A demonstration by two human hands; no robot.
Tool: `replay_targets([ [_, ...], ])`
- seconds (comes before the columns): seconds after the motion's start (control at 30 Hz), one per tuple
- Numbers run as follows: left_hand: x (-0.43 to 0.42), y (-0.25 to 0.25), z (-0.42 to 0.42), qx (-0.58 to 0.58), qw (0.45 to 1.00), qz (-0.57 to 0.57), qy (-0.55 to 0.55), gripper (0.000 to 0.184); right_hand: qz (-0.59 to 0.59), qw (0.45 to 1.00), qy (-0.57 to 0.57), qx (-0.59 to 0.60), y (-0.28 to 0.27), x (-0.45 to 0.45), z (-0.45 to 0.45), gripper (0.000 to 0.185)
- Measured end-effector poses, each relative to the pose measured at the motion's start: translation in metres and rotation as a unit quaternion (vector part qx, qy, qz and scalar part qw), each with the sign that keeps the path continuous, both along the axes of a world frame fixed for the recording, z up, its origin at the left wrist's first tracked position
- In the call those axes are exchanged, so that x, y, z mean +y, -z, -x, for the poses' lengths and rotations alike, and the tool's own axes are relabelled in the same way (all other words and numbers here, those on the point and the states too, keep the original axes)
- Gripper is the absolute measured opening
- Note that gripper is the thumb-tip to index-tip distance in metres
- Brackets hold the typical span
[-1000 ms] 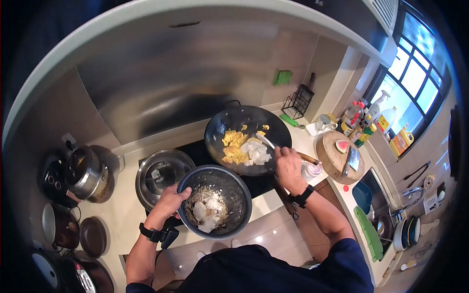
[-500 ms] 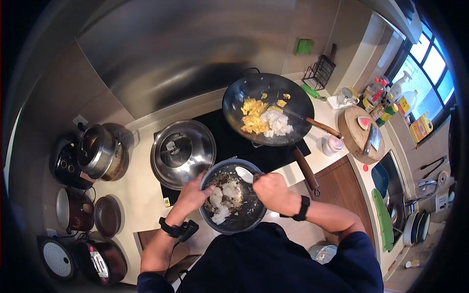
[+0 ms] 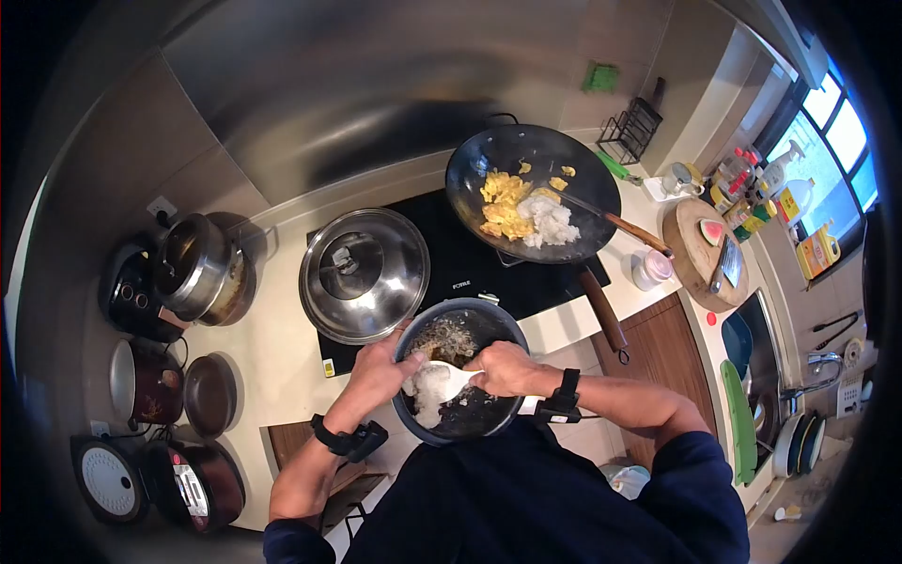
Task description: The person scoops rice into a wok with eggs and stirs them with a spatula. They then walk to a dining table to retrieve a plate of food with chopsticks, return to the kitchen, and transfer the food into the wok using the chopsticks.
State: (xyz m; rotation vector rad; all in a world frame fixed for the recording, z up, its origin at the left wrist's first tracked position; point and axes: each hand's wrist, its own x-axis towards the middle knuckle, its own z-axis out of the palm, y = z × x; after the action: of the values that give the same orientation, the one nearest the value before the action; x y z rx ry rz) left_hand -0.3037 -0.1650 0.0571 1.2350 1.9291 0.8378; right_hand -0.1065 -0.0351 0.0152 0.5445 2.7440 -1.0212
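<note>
Fingers of my left hand (image 3: 378, 370) wrap the left rim of a dark grey pot (image 3: 490, 324), thumb over the inside. My right hand (image 3: 505, 368) is closed round the handle of a white spoon (image 3: 455, 379), whose bowl is inside the pot against a clump of white rice (image 3: 430, 395). More rice bits stick to the pot's walls. Behind, on the stove, a black wok (image 3: 592, 174) holds yellow scrambled egg (image 3: 505, 203) and a heap of white rice (image 3: 550, 222). A wooden-handled spatula (image 3: 640, 234) rests in the wok.
A steel lid (image 3: 365, 275) lies on the left of the black hob (image 3: 451, 261). Pots and a rice cooker (image 3: 195, 487) stand at the far left. At right are a small jar (image 3: 651, 269), a round chopping board (image 3: 685, 256) with a cleaver (image 3: 725, 262), several bottles and the sink.
My right hand has moved from over the wok down to the pot, and the spoon has gone deeper into the rice there. The pot is nearer my body, and the camera view has shifted.
</note>
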Motion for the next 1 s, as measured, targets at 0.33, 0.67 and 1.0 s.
replay_targets([
  [0.33,0.0,0.025,0.015,0.003,0.999,0.006,-0.032,0.05,0.183,0.964,0.145,0.127,0.006,-0.008,0.012,0.028],
  [0.67,0.025,0.017,0.031,-0.145,0.984,-0.025,-0.102,0.041,0.165,0.955,0.203,0.142,-0.043,0.029,-0.026,0.027],
  [1.0,0.032,0.018,0.035,-0.232,0.959,-0.048,-0.158,0.036,0.247,0.883,0.365,0.164,-0.099,0.075,-0.057,0.025],
])
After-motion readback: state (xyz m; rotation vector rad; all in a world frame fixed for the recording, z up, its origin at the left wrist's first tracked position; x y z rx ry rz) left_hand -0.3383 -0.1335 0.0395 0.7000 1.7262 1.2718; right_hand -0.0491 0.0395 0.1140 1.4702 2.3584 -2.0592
